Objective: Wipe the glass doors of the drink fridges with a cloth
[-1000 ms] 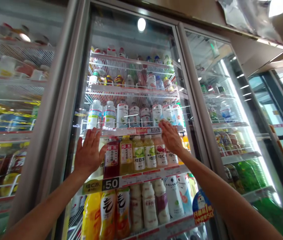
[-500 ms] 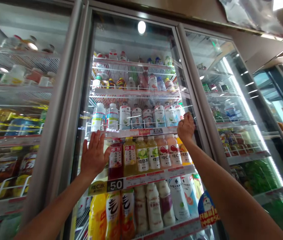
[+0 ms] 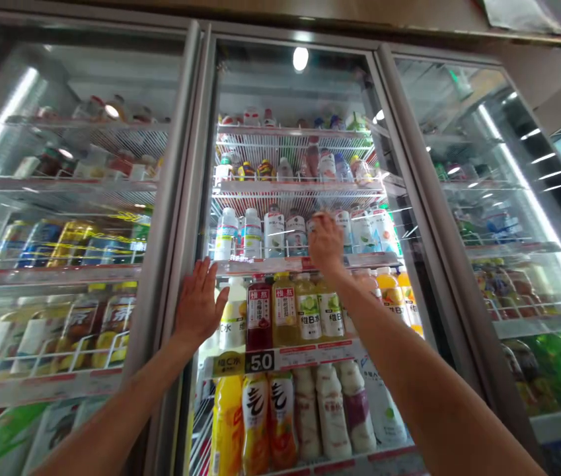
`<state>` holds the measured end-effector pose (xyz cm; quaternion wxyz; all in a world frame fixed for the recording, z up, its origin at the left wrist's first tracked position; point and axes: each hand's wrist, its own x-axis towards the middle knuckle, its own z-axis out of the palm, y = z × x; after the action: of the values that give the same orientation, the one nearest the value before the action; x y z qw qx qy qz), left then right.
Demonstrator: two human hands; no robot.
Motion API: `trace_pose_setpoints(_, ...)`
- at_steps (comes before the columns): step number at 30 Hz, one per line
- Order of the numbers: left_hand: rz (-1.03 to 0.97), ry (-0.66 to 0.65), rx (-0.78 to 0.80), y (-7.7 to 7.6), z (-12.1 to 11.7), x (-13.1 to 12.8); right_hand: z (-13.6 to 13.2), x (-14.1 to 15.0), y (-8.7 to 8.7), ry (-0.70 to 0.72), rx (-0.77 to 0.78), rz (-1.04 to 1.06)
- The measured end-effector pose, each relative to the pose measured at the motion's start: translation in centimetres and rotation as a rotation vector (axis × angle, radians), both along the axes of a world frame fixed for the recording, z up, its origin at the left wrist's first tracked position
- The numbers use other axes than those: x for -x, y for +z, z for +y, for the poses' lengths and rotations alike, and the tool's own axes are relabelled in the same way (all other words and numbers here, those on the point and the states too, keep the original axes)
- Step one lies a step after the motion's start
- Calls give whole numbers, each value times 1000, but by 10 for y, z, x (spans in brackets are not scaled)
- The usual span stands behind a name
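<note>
My left hand [image 3: 199,301] is open, fingers together and stretched up, flat at the left edge of the middle glass door [image 3: 304,86] of a drinks fridge. My right hand [image 3: 327,241] is raised in front of the same door, its fingers bent inward. Some motion blur covers its fingertips, and whatever it may hold is hidden. Behind that hand stand white-labelled bottles [image 3: 362,230] on a shelf. Below it are a dark red drink bottle [image 3: 259,314] and pale green bottles [image 3: 308,307]. Whether the right fingers touch the glass is hard to make out.
A metal door frame [image 3: 184,178] runs upright to the left, and another frame [image 3: 409,152] to the right. Lower down are a price tag [image 3: 259,361], a yellow bottle [image 3: 226,423] and milky bottles [image 3: 330,410]. Neighbouring doors show more shelved drinks, including golden cans [image 3: 73,243].
My right hand has moved left across the door, from its right side to near the middle. My left hand stays by the left frame. The view has shifted left.
</note>
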<state>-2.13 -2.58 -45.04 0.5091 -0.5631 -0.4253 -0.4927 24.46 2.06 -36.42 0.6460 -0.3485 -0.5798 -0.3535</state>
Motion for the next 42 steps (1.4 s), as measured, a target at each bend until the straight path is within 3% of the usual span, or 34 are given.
trace_pose_setpoints(2, 5, -21, -8, 1, -6, 2, -13, 44, -16, 27, -71, -393)
trace_pose_setpoints(5, 42, -33, -53, 5, -18, 4, -28, 92, -31, 64, -139, -702)
trace_pose_setpoints(7, 45, -24, -78, 7, -26, 8, -29, 100, -22, 73, -121, -639)
trace_pose_setpoints(9, 22, -14, -91, 9, -32, 13, -27, 100, -10, 64, -46, -389)
trace_pose_setpoints(11, 9, -6, -97, 9, -36, 15, -25, 105, -12, 55, 6, -262)
trace_pose_setpoints(12, 13, -2, -100, 8, -36, 16, -25, 111, -22, 55, -3, -318)
trace_pose_setpoints(16, 66, 13, -112, 2, -36, 13, -28, 131, -82, 75, -192, -910)
trace_pose_setpoints(18, 87, 16, -109, -3, -35, 9, -25, 117, -89, 73, -200, -934)
trace_pose_setpoints(21, 108, 2, -85, -12, -30, 1, -14, 69, -73, 26, -70, -487)
trace_pose_setpoints(23, 120, -17, -71, -21, -23, -9, -7, 36, -72, -17, -18, -244)
trace_pose_setpoints(24, 127, -25, -67, -26, -18, -15, -4, 22, -78, -30, -26, -231)
trace_pose_setpoints(28, 208, -46, -51, -48, 3, -46, 0, -15, -125, -22, -137, -691)
trace_pose_setpoints(29, 230, -51, -47, -53, 8, -54, 1, -25, -130, -27, -130, -703)
trace_pose_setpoints(34, 274, -47, -35, -71, 20, -86, 13, -75, -125, -113, -39, -4)
trace_pose_setpoints(36, 289, -35, -26, -77, 22, -92, 16, -87, -137, -119, -55, -63)
trace_pose_setpoints(39, 276, -29, -15, -88, 22, -95, 19, -109, -165, -103, -64, -484)
trace_pose_setpoints(40, 269, -31, -14, -92, 22, -96, 21, -120, -171, -108, -60, -513)
trace_pose_setpoints(42, 263, -40, -15, -99, 22, -97, 27, -144, -175, -144, -55, -242)
